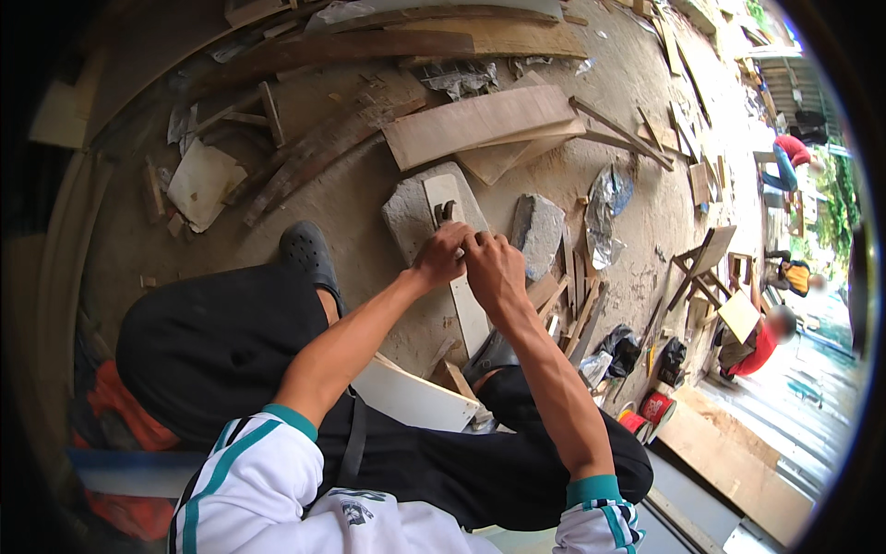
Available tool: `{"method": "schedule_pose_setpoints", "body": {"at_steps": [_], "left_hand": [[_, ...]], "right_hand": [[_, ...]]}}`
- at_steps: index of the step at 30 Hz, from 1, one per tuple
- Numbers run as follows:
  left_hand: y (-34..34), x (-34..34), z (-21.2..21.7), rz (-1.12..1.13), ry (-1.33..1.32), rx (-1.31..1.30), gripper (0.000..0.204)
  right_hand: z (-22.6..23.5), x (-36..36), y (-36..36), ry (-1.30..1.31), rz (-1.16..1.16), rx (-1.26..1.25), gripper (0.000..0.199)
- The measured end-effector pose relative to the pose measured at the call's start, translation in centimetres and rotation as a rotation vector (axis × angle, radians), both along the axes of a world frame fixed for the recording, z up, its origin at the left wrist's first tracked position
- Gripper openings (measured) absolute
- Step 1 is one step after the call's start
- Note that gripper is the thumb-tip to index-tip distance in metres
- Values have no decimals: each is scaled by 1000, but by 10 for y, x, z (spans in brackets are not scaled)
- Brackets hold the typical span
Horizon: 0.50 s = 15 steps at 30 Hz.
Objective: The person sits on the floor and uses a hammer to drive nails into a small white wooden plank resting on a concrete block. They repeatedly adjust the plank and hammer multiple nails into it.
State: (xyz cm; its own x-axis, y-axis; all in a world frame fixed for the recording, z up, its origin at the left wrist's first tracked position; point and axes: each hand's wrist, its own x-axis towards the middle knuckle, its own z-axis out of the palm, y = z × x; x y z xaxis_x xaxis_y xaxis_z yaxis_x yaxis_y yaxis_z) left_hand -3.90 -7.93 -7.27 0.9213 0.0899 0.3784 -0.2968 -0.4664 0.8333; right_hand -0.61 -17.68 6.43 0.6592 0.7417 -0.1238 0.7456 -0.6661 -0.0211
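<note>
A pale wooden board (471, 319) lies lengthwise in front of me, its far end on a grey stone block (406, 212). Against the board's far part rests the dark, forked head of what looks like a claw hammer (446, 212). My left hand (440, 254) is closed just behind that head. Close beside it, touching, my right hand (496, 268) is wrapped round too. The two hands cover the handle, so its length is hidden. Whether a nail sits under the claw cannot be seen.
Right of the board stands another stone block (538, 231), with wood offcuts (577, 286) nearby. A wide plank (480, 125) lies beyond. My shoe (309, 257) is left of the board. Red cans (657, 407) stand at right; a person in red (761, 343) sits farther off.
</note>
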Motion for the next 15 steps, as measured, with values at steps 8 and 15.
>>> {"method": "schedule_pose_setpoints", "body": {"at_steps": [8,15], "left_hand": [[1,16,-5,-61,83,-151,12],[-11,16,-11,82,5,80,10]], "right_hand": [[1,7,3,131,0,132,15],[45,86,70,331,-68,-102,64]]}}
